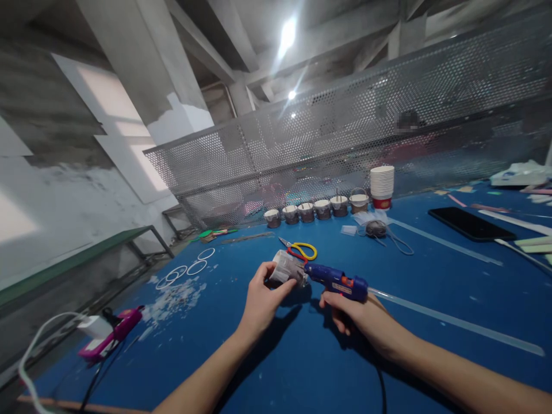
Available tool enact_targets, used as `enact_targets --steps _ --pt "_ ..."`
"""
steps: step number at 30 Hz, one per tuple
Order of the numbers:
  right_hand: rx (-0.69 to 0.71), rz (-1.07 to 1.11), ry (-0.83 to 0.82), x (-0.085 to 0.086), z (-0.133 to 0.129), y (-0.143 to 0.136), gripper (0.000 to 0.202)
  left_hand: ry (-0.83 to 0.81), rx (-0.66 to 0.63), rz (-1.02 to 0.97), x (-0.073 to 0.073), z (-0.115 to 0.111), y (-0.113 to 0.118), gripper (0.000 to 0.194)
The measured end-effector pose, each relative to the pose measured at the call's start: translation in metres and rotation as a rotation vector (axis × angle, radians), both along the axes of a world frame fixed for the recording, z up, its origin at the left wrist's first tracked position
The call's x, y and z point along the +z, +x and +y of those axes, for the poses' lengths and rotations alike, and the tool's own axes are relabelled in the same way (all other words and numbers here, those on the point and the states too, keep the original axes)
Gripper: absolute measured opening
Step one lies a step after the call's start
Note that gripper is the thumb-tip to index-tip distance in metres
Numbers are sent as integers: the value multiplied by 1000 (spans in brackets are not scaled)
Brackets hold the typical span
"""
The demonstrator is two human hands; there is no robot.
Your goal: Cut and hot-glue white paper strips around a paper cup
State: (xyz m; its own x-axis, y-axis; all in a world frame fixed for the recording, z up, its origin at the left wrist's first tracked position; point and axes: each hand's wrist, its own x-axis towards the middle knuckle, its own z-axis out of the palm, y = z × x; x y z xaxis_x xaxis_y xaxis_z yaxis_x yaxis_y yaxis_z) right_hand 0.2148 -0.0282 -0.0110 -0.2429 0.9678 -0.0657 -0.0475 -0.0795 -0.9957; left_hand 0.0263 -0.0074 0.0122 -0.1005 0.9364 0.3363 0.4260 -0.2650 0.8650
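Observation:
Near the middle of the blue table, my left hand [268, 293] holds a paper cup [285, 269] tipped on its side, with thumb and fingers around it. The cup's wall is wrapped in something grey and brown. My right hand [351, 313] grips a dark blue glue gun [336, 280] by its handle, which the fingers mostly hide. The gun's nozzle points left and reaches the cup's wall or lies very close to it. A long clear glue stick [457, 322] runs out of the gun's back to the right. Scissors [305, 250] with yellow and red handles lie just behind the cup.
Several wrapped cups [322, 209] line the back beside stacked paper cups [382, 187]. Grey twine [376, 228] and a black phone [470, 223] lie to the right. White rings [197, 268], scraps and a magenta power strip [112, 336] are on the left. A perforated metal screen [310, 138] stands behind.

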Motion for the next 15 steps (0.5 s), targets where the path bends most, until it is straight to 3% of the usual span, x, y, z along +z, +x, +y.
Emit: enact_targets --steps 4,15 --pt "-1 -9 4 1 0 0 33 50 45 22 -2 1 0 19" --pt "52 -47 -25 -7 2 -1 38 48 4 -4 -3 1 1 21"
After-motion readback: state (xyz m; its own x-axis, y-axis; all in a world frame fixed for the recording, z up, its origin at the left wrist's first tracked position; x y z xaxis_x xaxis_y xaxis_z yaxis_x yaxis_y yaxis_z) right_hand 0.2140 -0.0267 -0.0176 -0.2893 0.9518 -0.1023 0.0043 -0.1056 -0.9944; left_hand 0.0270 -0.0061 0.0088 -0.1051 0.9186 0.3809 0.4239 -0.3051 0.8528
